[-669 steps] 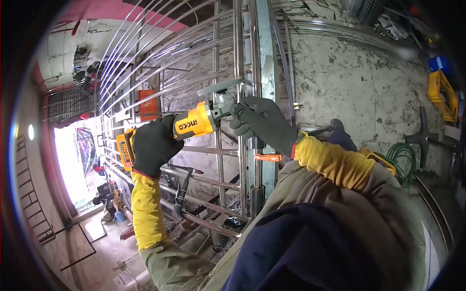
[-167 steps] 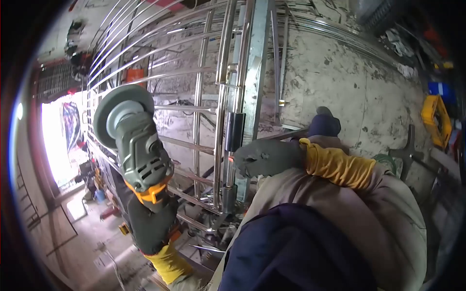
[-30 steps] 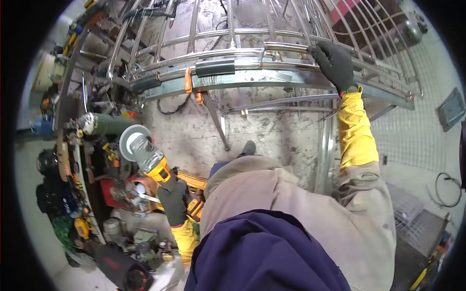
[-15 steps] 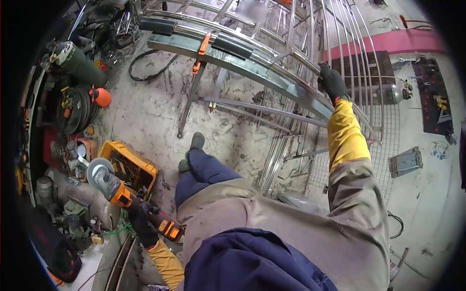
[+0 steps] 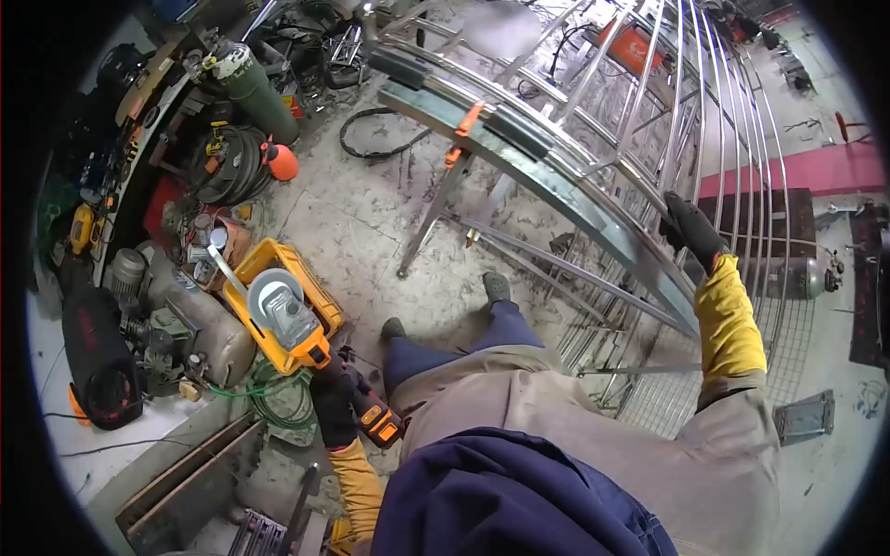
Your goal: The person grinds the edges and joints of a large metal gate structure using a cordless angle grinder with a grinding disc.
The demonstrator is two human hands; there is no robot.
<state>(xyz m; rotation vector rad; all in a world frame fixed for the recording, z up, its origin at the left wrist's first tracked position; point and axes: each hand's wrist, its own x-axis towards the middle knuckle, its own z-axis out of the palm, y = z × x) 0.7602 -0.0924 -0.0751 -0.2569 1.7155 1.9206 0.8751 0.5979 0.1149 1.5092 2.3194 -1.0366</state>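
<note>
**Holding a grinder by the crate, a hand at the rails**

The left hand (image 5: 334, 403), gloved in black, is closed around the cordless grinder (image 5: 306, 345), whose pale disc (image 5: 271, 281) points away from the body. From above, the grinder overlaps the yellow crate (image 5: 317, 289); whether they touch cannot be told. A coil of green hose (image 5: 278, 398) lies just beside it on the floor.

The right hand (image 5: 693, 230), also gloved, reaches out to the curved edge of the shiny barred frame (image 5: 640, 178); how tightly its fingers close there cannot be told. The frame lies along a grey metal beam (image 5: 607, 229), with an orange clamp (image 5: 468, 120) at the beam near a black sleeve (image 5: 517, 132).
</note>
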